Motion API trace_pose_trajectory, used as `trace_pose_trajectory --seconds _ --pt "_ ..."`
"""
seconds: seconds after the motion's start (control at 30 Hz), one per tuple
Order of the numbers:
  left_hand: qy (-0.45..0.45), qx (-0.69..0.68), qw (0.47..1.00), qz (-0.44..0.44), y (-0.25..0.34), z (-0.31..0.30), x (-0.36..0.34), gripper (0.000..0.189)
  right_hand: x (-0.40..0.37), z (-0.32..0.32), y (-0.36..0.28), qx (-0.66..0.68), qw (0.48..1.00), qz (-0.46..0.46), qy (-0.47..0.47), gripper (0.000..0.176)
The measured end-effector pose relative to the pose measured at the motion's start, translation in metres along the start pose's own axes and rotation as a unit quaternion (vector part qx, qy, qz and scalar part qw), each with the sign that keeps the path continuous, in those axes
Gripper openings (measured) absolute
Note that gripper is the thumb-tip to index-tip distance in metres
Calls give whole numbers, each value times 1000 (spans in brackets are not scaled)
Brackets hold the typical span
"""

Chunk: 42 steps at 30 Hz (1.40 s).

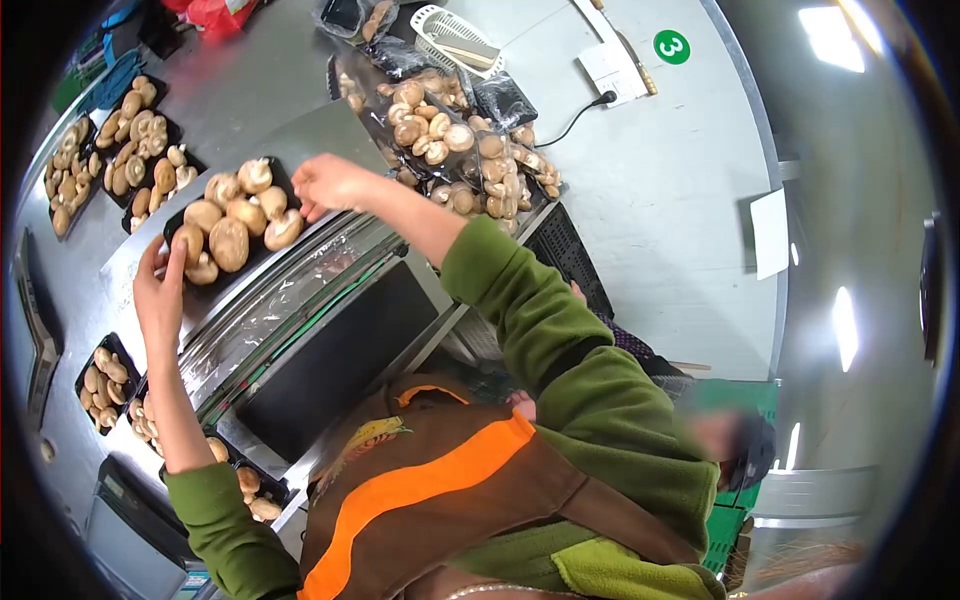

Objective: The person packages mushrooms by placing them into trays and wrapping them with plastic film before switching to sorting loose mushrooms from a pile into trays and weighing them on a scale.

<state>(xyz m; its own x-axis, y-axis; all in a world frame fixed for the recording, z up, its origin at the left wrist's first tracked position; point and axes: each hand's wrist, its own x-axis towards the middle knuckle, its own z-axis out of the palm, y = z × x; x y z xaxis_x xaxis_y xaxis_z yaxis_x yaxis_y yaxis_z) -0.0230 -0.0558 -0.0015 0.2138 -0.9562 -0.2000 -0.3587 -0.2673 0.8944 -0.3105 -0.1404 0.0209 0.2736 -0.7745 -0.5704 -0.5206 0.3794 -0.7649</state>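
A black tray [176,222] filled with brown mushrooms [229,244] lies on the steel worktop of a wrapping machine, in front of me. My left hand [160,290] is at the tray's left end, its fingers bent around the edge and touching a mushroom there. At the opposite end, my right hand [335,186] has its fingers curled against the tray's right edge. Part of the rim is hidden behind the fingers. Just below the tray, a roll of clear film [290,285] runs along the machine's front.
Filled mushroom trays [140,140] stand at the upper left, others [106,385] at the lower left. Clear bags of mushrooms [430,125] and a white basket [455,42] are beyond my right hand. A black cable [575,122] crosses the table. Another person [735,445] is at the right.
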Motion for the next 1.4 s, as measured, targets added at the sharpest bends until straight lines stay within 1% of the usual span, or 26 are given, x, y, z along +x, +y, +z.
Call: trace_pose_trajectory --seconds 0.17,0.23,0.3,0.33,0.43,0.5,0.53,0.57,0.6,0.63,0.7,0.73,0.77,0.8,0.83,0.9,0.97,1.0,1.03,1.07,1.1,1.13,1.2,1.27,1.37,1.4 --pt "13 -32 998 -54 -9 -9 -22 54 -8 8 14 74 995 -31 -51 33" --pt "68 -112 991 -36 -3 -10 -47 50 -24 -3 21 83 994 -73 -22 33" --pt "205 30 975 76 -38 -28 -71 42 -54 -28 36 -147 972 -165 83 30" --pt "211 116 970 21 -46 -38 -96 37 -63 -35 58 -173 939 -245 170 27" --pt "148 358 918 -86 -19 -32 -147 30 -99 -44 79 -323 933 -86 136 31" --pt "250 370 894 30 -31 -7 -155 33 -110 -17 70 -400 883 -144 200 36" --pt "246 392 886 31 -24 -2 -152 34 -110 -3 63 -436 866 -140 200 38" --pt "241 414 877 30 -14 2 -148 35 -106 8 58 -450 862 -127 194 37" --pt "177 388 902 -60 11 0 -144 36 -103 16 56 -435 869 -146 185 37" --pt "192 389 901 15 -4 0 -139 33 -93 22 60 -364 907 -131 167 32" --pt "153 223 961 -51 -20 0 -129 30 -80 26 77 -289 919 -175 202 30" --pt "141 88 985 -43 -40 -4 -131 28 -88 20 71 -72 985 -98 126 29" --pt "127 -50 990 -32 -54 -7 -131 27 -102 9 62 147 988 -16 38 28" --pt "0 -317 920 -230 -27 -23 -143 25 -109 5 66 303 953 2 -20 27" --pt "-50 -458 842 -281 -23 -24 -148 28 -115 6 66 396 913 57 -84 30" --pt "-142 -605 686 -379 -16 -25 -147 29 -115 14 72 563 765 167 -264 30" --pt "-129 -683 673 -254 9 -49 -146 29 -113 -3 47 558 752 77 -343 31" --pt "-55 -667 715 -201 38 -59 -147 28 -118 -19 22 535 780 19 -324 31" --pt "-75 -637 762 -86 50 -67 -142 28 -123 -31 -9 510 804 -38 -303 31" --pt "21 -623 781 -33 69 -70 -134 30 -121 -39 -37 480 810 -140 -305 31" --pt "42 -601 795 72 103 -76 -125 28 -117 -45 -61 446 807 -239 -303 31" --pt "91 -590 797 89 93 -81 -104 26 -105 -46 -81 446 803 -279 -281 30" --pt "10 -415 875 250 101 -82 -50 36 -68 -35 -118 424 819 -320 -218 36" --pt "60 -202 961 180 72 -65 2 40 -13 -14 -120 365 867 -307 -146 42" --pt "-29 65 990 123 10 -30 31 40 84 0 -43 208 938 -254 -114 43" --pt "-31 92 980 174 5 -26 28 39 84 2 -36 204 939 -251 -115 43"
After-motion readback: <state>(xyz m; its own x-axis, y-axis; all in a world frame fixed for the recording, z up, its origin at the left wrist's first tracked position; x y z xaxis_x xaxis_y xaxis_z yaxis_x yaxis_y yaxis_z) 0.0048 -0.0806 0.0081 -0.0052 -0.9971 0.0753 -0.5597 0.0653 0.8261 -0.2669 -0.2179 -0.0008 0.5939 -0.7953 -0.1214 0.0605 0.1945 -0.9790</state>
